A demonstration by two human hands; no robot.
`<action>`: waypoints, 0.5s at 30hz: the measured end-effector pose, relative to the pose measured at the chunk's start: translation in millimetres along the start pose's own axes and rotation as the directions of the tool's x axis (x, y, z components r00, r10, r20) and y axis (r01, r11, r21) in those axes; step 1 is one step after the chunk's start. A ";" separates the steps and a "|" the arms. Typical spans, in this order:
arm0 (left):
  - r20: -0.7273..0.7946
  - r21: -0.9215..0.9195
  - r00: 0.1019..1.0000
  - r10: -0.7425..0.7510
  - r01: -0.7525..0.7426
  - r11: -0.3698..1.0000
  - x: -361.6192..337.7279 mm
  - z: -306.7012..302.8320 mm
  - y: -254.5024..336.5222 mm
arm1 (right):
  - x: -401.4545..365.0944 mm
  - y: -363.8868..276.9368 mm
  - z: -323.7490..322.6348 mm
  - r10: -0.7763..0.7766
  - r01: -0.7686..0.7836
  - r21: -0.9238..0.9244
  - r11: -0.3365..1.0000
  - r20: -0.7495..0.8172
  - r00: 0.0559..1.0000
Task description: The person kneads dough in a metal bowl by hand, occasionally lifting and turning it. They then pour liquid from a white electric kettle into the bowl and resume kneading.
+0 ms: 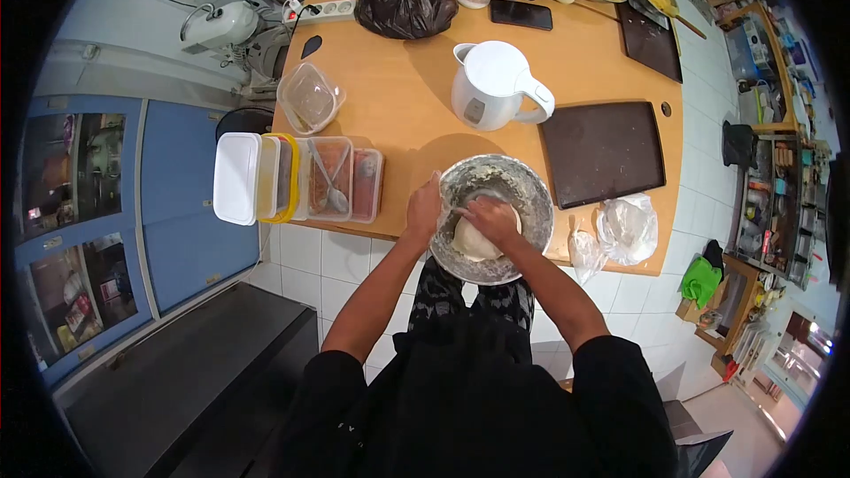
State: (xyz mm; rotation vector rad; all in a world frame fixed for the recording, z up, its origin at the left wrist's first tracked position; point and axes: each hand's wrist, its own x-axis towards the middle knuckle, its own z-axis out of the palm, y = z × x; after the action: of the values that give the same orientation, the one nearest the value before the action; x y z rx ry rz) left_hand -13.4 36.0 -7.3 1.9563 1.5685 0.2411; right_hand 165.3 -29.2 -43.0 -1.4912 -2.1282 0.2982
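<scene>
Dough (476, 248) in bowl (537, 211) at worktop's (398, 80) near edge, directly under right hand (492, 220) (nearer 1; fingers partly bent, can't tell if gripping); left hand (425, 206) closed on bowl's left rim.

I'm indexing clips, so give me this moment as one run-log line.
left hand: at metal bowl rim | right hand: on dough inside | nearby: white electric kettle, dark baking tray

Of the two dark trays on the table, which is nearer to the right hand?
The tray beside the bowl and white kettle; the other tray lies at the far right corner of the table.
</scene>
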 end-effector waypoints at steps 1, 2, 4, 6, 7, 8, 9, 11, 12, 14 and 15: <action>0.010 0.010 1.000 -0.012 0.012 1.000 -0.1 0.7 -0.6 | 8.1 2.7 6.3 0.041 -0.040 -0.028 0.999 0.046 0.998; 0.015 0.021 1.000 -0.022 0.022 1.000 1.2 0.1 -0.3 | 17.9 6.1 12.6 0.081 -0.076 -0.059 0.995 0.086 0.993; 0.022 0.035 1.000 -0.020 0.019 0.999 1.2 5.6 -5.1 | 25.2 12.6 22.5 0.151 -0.141 -0.080 0.987 0.134 0.979; 0.011 0.045 1.000 0.014 -0.014 0.999 2.7 7.3 -9.0 | 35.7 19.8 30.5 0.199 -0.193 -0.058 0.979 0.142 0.970; 0.008 0.036 1.000 0.008 -0.008 0.999 3.0 7.7 -8.8 | 37.0 17.9 33.3 0.359 -0.358 -0.026 0.933 0.062 0.931; 0.005 0.026 1.000 0.002 -0.002 1.000 3.2 8.1 -8.2 | 36.4 18.6 32.6 0.381 -0.382 0.025 0.924 0.044 0.924; 0.003 0.019 1.000 -0.003 0.003 1.000 2.4 6.1 -7.2 | 37.8 16.7 28.7 0.405 -0.406 0.079 0.911 0.026 0.914; -0.021 0.014 1.000 -0.023 0.023 1.000 1.4 1.5 -2.8 | 43.1 14.0 19.9 0.432 -0.438 0.127 0.890 0.069 0.899; -0.030 0.009 0.999 -0.034 0.034 0.999 -0.8 1.3 -0.2 | 43.8 11.7 14.4 0.436 -0.451 0.120 0.884 0.133 0.890; -0.053 0.018 0.997 -0.051 0.052 0.998 -1.0 -1.7 3.2 | 48.4 8.8 3.3 0.434 -0.476 0.104 0.874 0.278 0.857; -0.058 0.021 0.997 -0.060 0.061 0.998 -3.7 -1.2 4.3 | 47.3 6.0 -4.5 0.431 -0.492 0.091 0.866 0.364 0.826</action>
State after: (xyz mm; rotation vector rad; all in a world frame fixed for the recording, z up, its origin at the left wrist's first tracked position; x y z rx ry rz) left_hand -11.5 32.5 -3.1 1.9313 1.6712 0.2573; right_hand 160.3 16.1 -28.5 -1.9436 -1.8713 0.9591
